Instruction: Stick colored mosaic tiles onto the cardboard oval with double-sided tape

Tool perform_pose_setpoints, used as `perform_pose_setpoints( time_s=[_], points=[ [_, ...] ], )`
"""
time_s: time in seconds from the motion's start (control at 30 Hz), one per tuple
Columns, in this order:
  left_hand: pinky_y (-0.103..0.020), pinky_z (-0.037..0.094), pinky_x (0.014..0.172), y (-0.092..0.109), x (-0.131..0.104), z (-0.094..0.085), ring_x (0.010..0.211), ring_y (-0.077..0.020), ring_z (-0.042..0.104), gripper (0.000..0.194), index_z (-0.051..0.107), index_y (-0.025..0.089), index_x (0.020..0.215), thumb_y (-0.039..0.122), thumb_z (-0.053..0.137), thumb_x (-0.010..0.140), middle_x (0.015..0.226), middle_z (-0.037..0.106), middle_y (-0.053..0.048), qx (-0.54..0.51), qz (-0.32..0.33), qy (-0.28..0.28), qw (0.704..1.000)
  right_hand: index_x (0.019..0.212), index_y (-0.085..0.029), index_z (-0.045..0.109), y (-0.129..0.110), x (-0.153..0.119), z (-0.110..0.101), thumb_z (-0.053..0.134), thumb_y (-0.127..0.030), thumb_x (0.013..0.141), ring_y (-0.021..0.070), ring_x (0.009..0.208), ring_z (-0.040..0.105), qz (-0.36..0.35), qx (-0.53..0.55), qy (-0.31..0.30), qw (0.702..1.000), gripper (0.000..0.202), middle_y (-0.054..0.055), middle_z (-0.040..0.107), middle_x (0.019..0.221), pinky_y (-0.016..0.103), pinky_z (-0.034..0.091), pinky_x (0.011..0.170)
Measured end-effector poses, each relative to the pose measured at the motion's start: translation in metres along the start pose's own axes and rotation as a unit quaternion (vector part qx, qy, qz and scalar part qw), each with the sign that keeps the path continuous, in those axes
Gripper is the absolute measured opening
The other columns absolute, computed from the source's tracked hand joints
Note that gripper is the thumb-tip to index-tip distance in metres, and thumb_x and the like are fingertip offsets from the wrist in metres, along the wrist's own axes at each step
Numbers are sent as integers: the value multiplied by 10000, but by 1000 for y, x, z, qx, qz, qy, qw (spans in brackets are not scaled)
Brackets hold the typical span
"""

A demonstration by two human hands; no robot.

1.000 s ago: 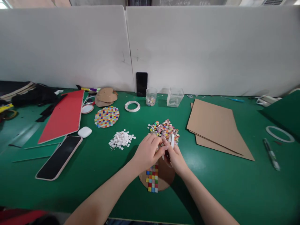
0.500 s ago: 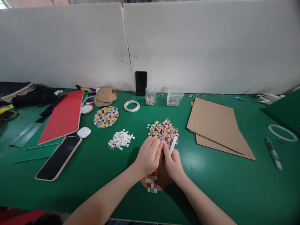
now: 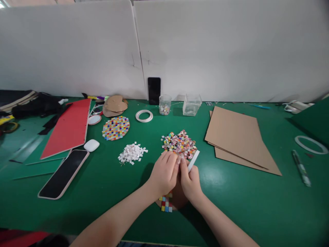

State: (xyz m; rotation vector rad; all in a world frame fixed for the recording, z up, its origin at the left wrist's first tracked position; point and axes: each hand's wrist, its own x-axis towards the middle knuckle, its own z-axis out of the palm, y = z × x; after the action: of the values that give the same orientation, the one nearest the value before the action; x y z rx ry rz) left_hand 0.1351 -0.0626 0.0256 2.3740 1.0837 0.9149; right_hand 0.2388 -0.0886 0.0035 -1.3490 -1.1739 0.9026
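Jutting past R hand (image 3: 192, 183), wht strip (image 3: 193, 161) tip's free.

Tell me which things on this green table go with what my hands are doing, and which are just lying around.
Apparently part of the job:
- white strip in your right hand
- partly tiled cardboard disc below your hands
- loose coloured tiles

Probably just lying around:
- phone lying flat
- upright phone
- white rounded case
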Motion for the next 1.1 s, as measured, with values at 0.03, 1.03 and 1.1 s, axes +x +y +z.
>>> perform_pose_setpoints(
  time_s=[0.03,1.03,1.1],
  points=[
    [-318,369,601,1,0,1,703,-188,423,223,383,198,735,154,245,906,724,477,-48,5,-1,0,1000,543,-198,380,1,0,0,349,-509,876,95,423,334,-2,-3,2,1000,457,-34,374,459,217,251,384],
    [-290,383,574,1,-3,2,650,-170,451,226,372,202,752,154,233,923,696,482,-28,39,-7,31,999,569,-194,391,12,0,-2,354,-379,916,84,418,328,-36,-18,-15,999,394,-49,374,472,223,229,395],
    [-286,377,567,3,-3,1,652,-170,446,221,368,201,747,149,241,920,693,474,-27,36,-10,34,999,578,-189,403,10,0,-1,354,-381,915,83,421,327,-43,-5,-8,999,391,-51,376,473,220,241,396]
  ],
)
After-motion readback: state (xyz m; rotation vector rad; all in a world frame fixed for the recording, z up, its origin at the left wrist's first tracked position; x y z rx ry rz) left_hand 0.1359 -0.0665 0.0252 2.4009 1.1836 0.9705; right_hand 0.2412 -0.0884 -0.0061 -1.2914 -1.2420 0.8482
